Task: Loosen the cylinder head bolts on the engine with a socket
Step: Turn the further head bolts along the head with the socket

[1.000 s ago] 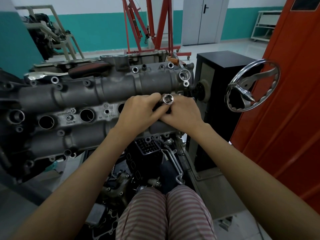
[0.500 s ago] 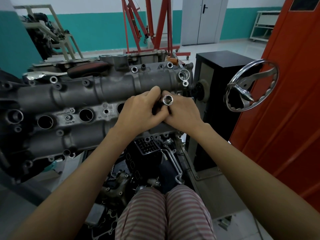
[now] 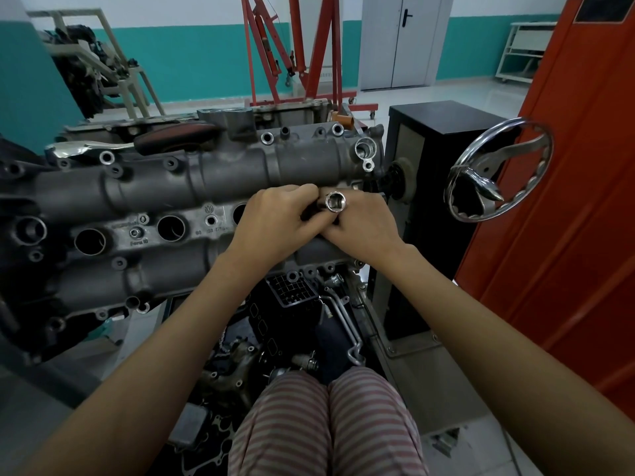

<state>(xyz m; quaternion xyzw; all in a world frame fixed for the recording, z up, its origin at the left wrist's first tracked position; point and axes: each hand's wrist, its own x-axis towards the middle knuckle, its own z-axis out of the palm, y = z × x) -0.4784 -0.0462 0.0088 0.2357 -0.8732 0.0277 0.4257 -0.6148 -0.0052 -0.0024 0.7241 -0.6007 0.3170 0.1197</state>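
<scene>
The engine (image 3: pixel 144 214) lies on its side across the left and centre of the view, its grey cylinder head turned toward the camera, with a row of round ports along the middle band and bolt holes along its upper and lower edges; its right end sits just beside a black cabinet (image 3: pixel 436 139), and a chrome handwheel (image 3: pixel 498 173) stands to the right of that, in front of an orange panel (image 3: pixel 567 201); a red hoist (image 3: pixel 295 53) rises behind the engine near the far wall; loose engine parts (image 3: pixel 261 341) lie on the floor below the engine, above the person's striped trousers (image 3: pixel 326 424).

Both forearms reach forward from the bottom corners and meet over the right end of the engine's middle band; the left hand (image 3: pixel 271 225) comes in palm down, knuckles up, its fingers curled over toward the right hand (image 3: pixel 364 228), whose fingers are bent back toward the left, so the two hands touch at the fingertips.

The socket (image 3: pixel 335 202) sits between them at the top of the meeting point, its open chrome mouth facing the camera; fingers of both hands are curled round its body, clamped on it from either side; whether it is seated on a bolt cannot be told, since the hands hide its far end.
</scene>
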